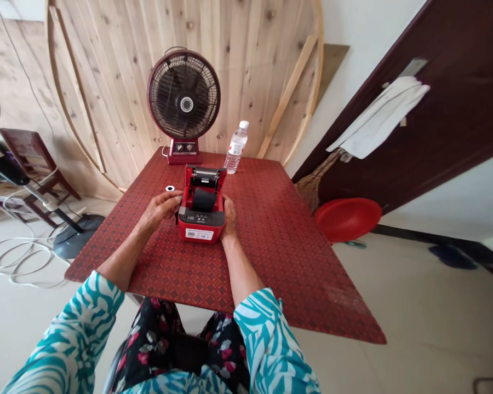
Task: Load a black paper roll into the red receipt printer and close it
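Note:
A small red and black printer stands on the red patterned table, its lid raised and a black roll visible inside. My left hand is at the printer's left side, its fingers bent together against the edge; whatever they may pinch is too small to make out. Along the right side of the printer lies my right hand, gripping the casing, with its fingertips partly hidden. Just beyond my left hand is a small white roll with a dark centre.
A dark red fan and a clear water bottle stand at the table's far side. Right of the table is a red basin. A standing fan's base and loose cables are on the floor at left.

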`<act>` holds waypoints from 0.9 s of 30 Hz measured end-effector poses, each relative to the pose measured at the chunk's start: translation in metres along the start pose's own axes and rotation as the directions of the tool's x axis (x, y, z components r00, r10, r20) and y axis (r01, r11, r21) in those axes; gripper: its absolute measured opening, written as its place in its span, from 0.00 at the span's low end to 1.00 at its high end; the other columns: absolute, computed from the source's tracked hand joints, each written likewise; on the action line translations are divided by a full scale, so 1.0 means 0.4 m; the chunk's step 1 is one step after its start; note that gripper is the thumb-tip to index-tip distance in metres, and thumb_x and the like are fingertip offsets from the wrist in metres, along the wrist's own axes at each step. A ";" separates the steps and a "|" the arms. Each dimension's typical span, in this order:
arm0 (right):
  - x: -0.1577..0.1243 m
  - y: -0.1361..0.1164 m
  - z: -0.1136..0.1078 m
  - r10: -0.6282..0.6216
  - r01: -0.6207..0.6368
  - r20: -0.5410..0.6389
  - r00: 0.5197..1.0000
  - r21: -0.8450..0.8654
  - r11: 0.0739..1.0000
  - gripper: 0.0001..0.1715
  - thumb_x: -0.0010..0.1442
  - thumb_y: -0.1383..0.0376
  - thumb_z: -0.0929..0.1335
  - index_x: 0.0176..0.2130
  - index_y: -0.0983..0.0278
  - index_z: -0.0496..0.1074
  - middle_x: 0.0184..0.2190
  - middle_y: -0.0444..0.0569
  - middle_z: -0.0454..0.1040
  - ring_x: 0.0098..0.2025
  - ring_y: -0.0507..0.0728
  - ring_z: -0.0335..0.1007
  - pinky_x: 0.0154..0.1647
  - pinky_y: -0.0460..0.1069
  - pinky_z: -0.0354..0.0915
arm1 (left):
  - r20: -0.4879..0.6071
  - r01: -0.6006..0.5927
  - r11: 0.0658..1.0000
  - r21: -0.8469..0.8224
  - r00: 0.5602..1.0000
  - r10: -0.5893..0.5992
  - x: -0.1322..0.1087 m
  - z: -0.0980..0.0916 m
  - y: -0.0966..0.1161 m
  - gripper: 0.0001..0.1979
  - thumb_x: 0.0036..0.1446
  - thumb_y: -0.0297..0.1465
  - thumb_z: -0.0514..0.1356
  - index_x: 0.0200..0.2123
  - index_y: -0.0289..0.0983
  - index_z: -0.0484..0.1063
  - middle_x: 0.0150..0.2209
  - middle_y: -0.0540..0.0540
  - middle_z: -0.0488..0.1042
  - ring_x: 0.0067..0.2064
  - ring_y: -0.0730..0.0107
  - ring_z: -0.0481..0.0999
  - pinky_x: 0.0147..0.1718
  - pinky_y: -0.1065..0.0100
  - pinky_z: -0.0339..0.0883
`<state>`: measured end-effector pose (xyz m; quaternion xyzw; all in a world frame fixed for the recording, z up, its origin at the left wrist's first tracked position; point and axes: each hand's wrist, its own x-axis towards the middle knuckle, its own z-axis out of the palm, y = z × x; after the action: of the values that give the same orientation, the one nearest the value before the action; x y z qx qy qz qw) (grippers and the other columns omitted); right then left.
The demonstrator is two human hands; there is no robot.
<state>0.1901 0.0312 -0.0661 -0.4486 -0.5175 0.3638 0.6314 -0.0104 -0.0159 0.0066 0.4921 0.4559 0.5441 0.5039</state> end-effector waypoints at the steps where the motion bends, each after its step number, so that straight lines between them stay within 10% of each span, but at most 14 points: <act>1: 0.002 0.001 0.000 0.006 -0.006 -0.001 1.000 -0.004 1.000 0.27 0.65 0.52 0.56 0.49 0.63 0.73 0.52 0.54 0.76 0.54 0.57 0.67 0.58 0.56 0.63 | -0.016 -0.050 0.997 0.066 0.999 0.051 0.010 0.000 0.007 0.19 0.48 0.39 0.66 0.41 0.33 0.77 0.17 0.56 0.61 0.17 0.82 0.54 0.17 0.74 0.45; 7: 0.010 0.003 0.010 0.059 -0.058 -0.023 0.998 0.072 0.996 0.26 0.65 0.52 0.56 0.49 0.63 0.73 0.52 0.53 0.75 0.54 0.57 0.68 0.60 0.56 0.62 | 0.212 -0.350 0.772 0.530 0.937 0.279 0.108 0.015 0.048 0.09 0.51 0.35 0.65 0.34 0.38 0.82 0.30 0.47 0.77 0.29 0.72 0.72 0.29 0.71 0.64; 13: 0.015 0.007 0.016 0.086 -0.080 -0.034 0.996 0.153 0.985 0.25 0.63 0.51 0.59 0.48 0.61 0.73 0.50 0.51 0.77 0.55 0.57 0.68 0.61 0.55 0.60 | 0.556 -0.481 0.465 0.743 0.831 -0.029 0.178 0.060 0.088 0.08 0.53 0.34 0.64 0.35 0.41 0.82 0.37 0.47 0.82 0.40 0.65 0.79 0.41 0.69 0.69; 19: 0.023 0.030 0.024 0.152 -0.139 -0.028 0.988 0.267 0.954 0.25 0.61 0.47 0.62 0.47 0.58 0.74 0.50 0.48 0.78 0.54 0.57 0.70 0.60 0.55 0.62 | 0.470 -0.527 -0.087 0.846 0.812 -0.347 0.182 0.136 0.132 0.13 0.58 0.33 0.60 0.45 0.44 0.81 0.44 0.45 0.82 0.48 0.58 0.79 0.42 0.68 0.67; 27: 0.026 0.039 0.034 0.176 -0.151 -0.056 0.983 0.306 0.940 0.25 0.59 0.47 0.63 0.46 0.58 0.74 0.48 0.47 0.79 0.52 0.57 0.71 0.60 0.55 0.63 | 0.459 -0.563 -0.141 0.814 0.774 -0.436 0.184 0.150 0.140 0.15 0.61 0.32 0.57 0.49 0.43 0.78 0.46 0.44 0.81 0.49 0.57 0.79 0.41 0.67 0.68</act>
<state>0.1790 0.0488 -0.0767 -0.4038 -0.3905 0.4705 0.6805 0.0433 0.0532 0.0737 0.8638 0.4728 -0.1708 0.0350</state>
